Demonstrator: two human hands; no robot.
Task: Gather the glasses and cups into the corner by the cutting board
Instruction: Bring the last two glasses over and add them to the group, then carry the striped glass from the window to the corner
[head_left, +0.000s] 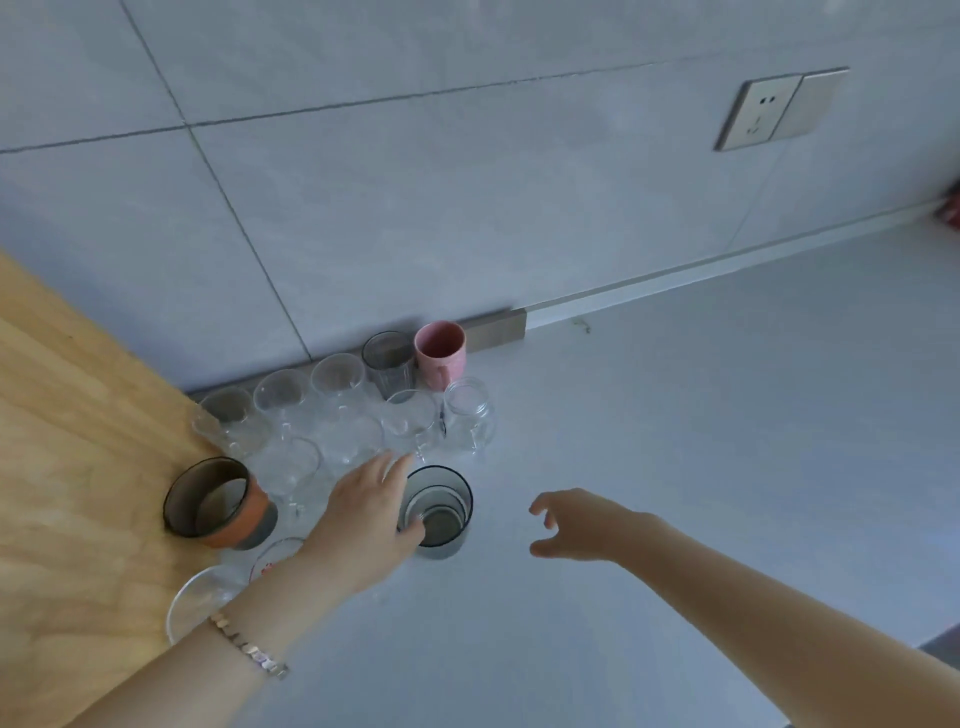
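A wooden cutting board (67, 441) fills the left side. Beside it, against the wall, stand several clear glasses (283, 397), a ribbed grey glass (389, 364), a pink mug (441, 351) and a clear handled jar (467, 410). A dark cup with an orange band (221, 506) leans at the board's edge. My left hand (363, 525) wraps the left side of a dark-rimmed grey glass (441, 512) that stands on the counter. To the right of this glass my right hand (576, 525) hovers with its fingers spread, holding nothing.
Two more clear glasses (202, 597) sit by the board under my left forearm. The grey counter (701, 415) stretches away to the right. A wall socket (763, 109) is on the tiled wall, and something red (953, 208) shows at the right edge.
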